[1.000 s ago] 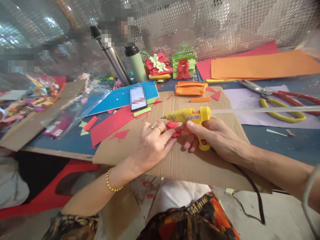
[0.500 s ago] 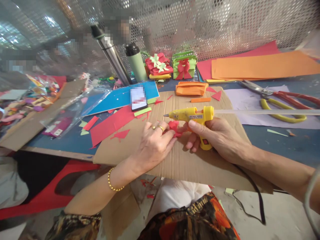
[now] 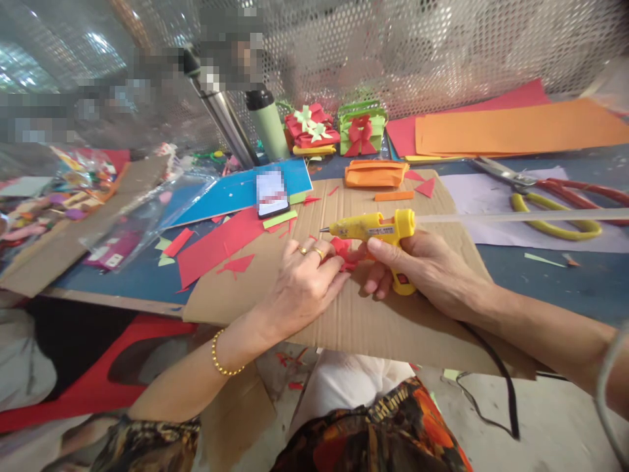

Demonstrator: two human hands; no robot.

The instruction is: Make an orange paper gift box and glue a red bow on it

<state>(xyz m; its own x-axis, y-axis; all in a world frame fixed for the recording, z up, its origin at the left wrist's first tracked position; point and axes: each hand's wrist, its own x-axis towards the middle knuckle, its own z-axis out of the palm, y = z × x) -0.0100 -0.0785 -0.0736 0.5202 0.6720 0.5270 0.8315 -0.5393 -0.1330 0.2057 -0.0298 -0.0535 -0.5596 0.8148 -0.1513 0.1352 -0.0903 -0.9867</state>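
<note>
My right hand (image 3: 413,269) is closed around a yellow hot glue gun (image 3: 368,227), its metal tip pointing left and a long clear glue stick (image 3: 511,217) sticking out behind. Low over the cardboard sheet (image 3: 373,334), the fingers of my left hand (image 3: 309,275) are bent onto a small red paper piece (image 3: 343,249), pressing or pinching it. Part of that piece is hidden by my fingers. The fingertips of my right hand are close to its other side; whether they touch it I cannot tell.
Behind the cardboard are a folded orange paper (image 3: 376,174), a phone (image 3: 272,193), a red paper strip (image 3: 221,246) and scraps. Scissors (image 3: 550,196) lie at the right. Two bottles and small paper bags (image 3: 362,133) stand at the back. A black cord (image 3: 506,387) hangs over the front edge.
The glue gun has shifted very slightly to the left in my right hand's grip. My left hand stays on the red paper piece almost unmoved.
</note>
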